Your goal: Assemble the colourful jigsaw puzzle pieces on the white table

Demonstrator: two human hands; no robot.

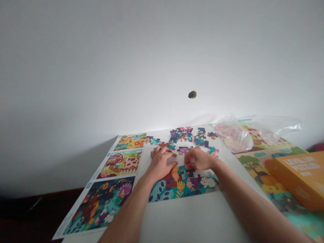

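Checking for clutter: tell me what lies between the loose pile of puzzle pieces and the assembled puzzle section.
Head view: the left hand and right hand lie there, plus a few stray pieces.

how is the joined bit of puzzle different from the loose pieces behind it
The joined section forms one flat picture in the foreground; the loose pieces lie scattered farther back. The left hand and right hand rest at the joined section's far edge; most loose pieces lie beyond them. Both show teal and purple colours.
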